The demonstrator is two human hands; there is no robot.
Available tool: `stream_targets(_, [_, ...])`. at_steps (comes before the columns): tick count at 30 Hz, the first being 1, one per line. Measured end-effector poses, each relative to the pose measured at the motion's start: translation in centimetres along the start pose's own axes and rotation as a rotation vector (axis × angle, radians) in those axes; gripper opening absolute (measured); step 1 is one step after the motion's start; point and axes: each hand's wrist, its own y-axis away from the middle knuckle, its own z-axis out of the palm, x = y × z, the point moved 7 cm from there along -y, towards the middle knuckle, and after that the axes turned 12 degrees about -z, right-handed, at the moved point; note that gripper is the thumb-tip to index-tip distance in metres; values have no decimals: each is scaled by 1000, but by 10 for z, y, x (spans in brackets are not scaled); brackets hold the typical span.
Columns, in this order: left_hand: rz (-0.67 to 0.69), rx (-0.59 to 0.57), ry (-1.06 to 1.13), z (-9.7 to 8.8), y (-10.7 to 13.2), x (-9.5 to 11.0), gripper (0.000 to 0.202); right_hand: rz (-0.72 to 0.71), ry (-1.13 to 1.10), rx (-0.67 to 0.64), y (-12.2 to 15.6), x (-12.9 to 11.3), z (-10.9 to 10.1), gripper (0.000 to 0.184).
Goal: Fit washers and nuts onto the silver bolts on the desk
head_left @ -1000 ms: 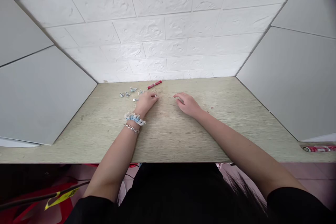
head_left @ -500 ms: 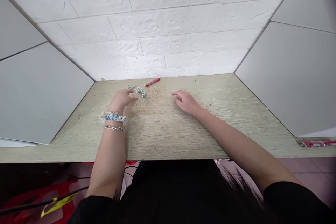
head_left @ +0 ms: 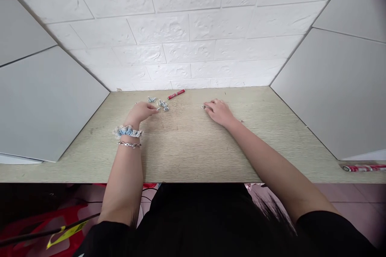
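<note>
My left hand [head_left: 142,111] is closed in a pinch on a small silvery bolt [head_left: 158,109], its shaft showing past the fingertips. Just beyond it, a cluster of bolts with washers [head_left: 163,105] lies on the wooden tabletop [head_left: 193,148]. Slightly farther back is another small group of bolts [head_left: 151,99]. To the right, my right hand [head_left: 220,111] rests low over the table with thumb and fingers closed on a tiny metal piece [head_left: 203,107]. It pokes out at the fingertips, too small to name.
A red marker-like tube [head_left: 176,94] lies by the white brick-patterned wall [head_left: 189,28]. Grey panels [head_left: 316,88] stand at both sides. Another red tube [head_left: 363,168] lies at the front right edge. A red plastic stool [head_left: 45,225] is below at the left.
My left fingers have closed on a bolt. My right hand has shifted slightly right, its fingers coming together on a small metal piece.
</note>
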Motion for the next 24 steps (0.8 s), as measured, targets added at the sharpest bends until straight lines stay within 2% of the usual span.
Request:
stream_targets(2, [59, -152, 113, 8, 6, 8, 20, -27, 36, -28, -3, -3, 2, 36])
stream_targets(5, [188, -494, 324, 30, 27, 33, 26, -53, 43, -37, -5, -6, 4, 33])
stream_targets(7, [223, -671, 419, 48, 42, 50, 27, -71, 19, -29, -7, -7, 4, 30])
stream_targets(10, [245, -831, 483, 80, 59, 76, 26, -89, -7, -30, -8, -9, 4, 26])
stream_targets(13, [257, -818, 698, 105, 60, 101, 25, -34, -32, -68, -10, -9, 3, 21])
stream_targets(17, [295, -774, 832, 127, 59, 126, 27, 57, -79, -144, -11, -7, 4, 20])
stream_targets(20, [321, -706, 886, 131, 59, 131, 29, 67, -108, -157, -12, -5, 5, 18])
stream_targets(24, [307, -620, 924, 131, 57, 127, 27, 66, -125, -128, -11, -4, 6, 17])
